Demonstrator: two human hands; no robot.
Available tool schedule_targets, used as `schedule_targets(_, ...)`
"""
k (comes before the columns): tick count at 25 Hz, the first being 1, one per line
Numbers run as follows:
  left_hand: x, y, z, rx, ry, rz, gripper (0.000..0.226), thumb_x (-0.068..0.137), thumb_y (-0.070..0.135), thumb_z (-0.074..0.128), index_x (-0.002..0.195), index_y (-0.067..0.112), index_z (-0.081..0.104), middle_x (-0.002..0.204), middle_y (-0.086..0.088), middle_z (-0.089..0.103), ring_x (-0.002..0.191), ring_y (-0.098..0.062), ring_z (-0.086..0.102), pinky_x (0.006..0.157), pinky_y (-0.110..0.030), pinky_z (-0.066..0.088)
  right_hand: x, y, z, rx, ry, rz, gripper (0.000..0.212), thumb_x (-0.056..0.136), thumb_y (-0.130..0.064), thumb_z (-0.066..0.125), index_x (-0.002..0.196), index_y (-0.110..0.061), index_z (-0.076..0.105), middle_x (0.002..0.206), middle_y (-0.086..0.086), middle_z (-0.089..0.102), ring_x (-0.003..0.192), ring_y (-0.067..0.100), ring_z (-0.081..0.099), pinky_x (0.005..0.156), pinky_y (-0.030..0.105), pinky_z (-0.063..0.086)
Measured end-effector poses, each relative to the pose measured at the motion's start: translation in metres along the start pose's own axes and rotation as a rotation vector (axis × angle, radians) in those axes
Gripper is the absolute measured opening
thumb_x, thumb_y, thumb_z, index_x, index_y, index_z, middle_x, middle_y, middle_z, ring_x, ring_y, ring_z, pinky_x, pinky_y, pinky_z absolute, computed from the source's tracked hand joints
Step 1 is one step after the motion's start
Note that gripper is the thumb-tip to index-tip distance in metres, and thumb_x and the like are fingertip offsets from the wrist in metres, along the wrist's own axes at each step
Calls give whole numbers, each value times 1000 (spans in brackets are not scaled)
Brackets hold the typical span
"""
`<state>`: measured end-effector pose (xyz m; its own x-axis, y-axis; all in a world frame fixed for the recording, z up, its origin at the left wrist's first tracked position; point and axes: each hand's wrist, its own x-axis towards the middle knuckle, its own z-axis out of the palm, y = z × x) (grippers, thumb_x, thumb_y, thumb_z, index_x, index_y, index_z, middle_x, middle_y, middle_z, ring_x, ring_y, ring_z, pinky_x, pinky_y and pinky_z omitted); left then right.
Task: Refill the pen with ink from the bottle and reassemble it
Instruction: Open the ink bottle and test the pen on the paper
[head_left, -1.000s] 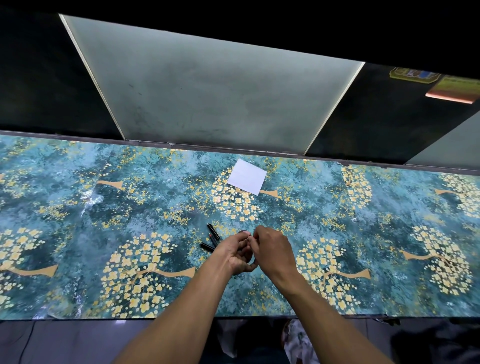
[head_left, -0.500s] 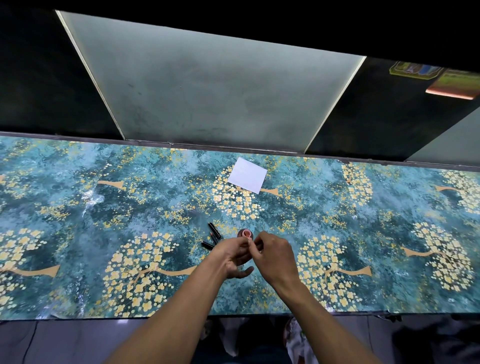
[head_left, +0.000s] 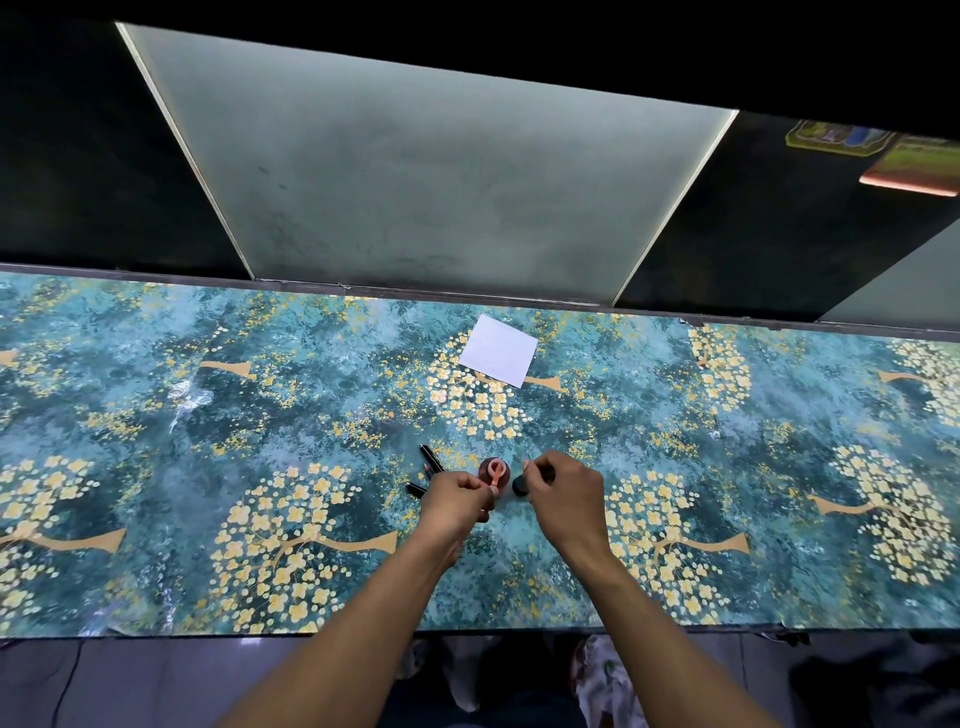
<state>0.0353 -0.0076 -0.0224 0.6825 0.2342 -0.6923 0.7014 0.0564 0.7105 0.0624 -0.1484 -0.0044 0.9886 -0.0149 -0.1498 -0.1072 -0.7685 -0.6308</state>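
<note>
In the head view, the hands, joined a moment ago, are now parted: the cap is carried off in the closed right hand, so the ink bottle stands open at lower centre. It is just above the left hand, pinched on something pinkish. Pen parts lie left.

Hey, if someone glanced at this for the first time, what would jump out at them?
First, the teal tablecloth with golden blossom trees, spanning the whole width. Next, the two hands at front centre: the left hand and right hand flank an open ink bottle, with the right holding a dark cap. A white paper lies farther back.
</note>
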Motion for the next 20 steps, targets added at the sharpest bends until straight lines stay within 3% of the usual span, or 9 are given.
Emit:
schedule_targets(4, -3, 4, -6, -10, -11, 35, 16, 88, 13, 71, 86, -2, 70, 85, -11, 72, 67, -19, 63, 49, -21, 40, 21, 2, -4, 106, 2, 79, 21, 96, -24, 66, 76, -19, 68, 71, -2, 69, 66, 17, 69, 67, 39, 59)
schedule_targets(7, -4, 9, -20, -93, 10, 77, 15, 87, 11, 72, 86, -4, 70, 80, -12, 71, 63, -19, 59, 49, -18, 43, 50, -6, -2, 147, -34, 114, 23, 96, -21, 64, 73, -18, 68, 72, 1, 71, 68, 20, 72, 70, 40, 58)
schedule_targets(10, -2, 19, -31, -164, 24, 117, 11, 85, 12, 74, 82, 2, 73, 74, -9, 71, 63, -21, 60, 64, -33, 48, 92, -20, 3, 83, -53, 118, 20, 94, -19, 65, 76, -14, 70, 75, 5, 74, 73, 24, 72, 71, 38, 57)
schedule_targets(13, -6, 24, -33, -232, 34, 120, 9, 84, 14, 75, 79, 7, 75, 70, -6, 71, 63, -21, 61, 68, -42, 51, 131, -23, 16, 23, -76, 113, 14, 92, -19, 67, 78, -16, 70, 86, 7, 75, 81, 27, 69, 73, 37, 54)
schedule_targets(15, -9, 25, -35, -260, 48, 112, 9, 84, 15, 76, 77, 9, 75, 72, -8, 72, 65, -22, 62, 68, -42, 51, 150, -26, 27, -32, -73, 115, 8, 91, -24, 70, 89, -16, 71, 98, 8, 75, 85, 27, 67, 74, 33, 50)
schedule_targets(20, -5, 26, -33, -299, 66, 103, 11, 84, 17, 76, 75, 11, 76, 76, -10, 72, 64, -20, 63, 71, -43, 51, 179, -25, 49, -193, -103, 192, 50, 92, -34, 71, 132, -12, 53, 128, 14, 59, 110, 36, 62, 78, 39, 46)
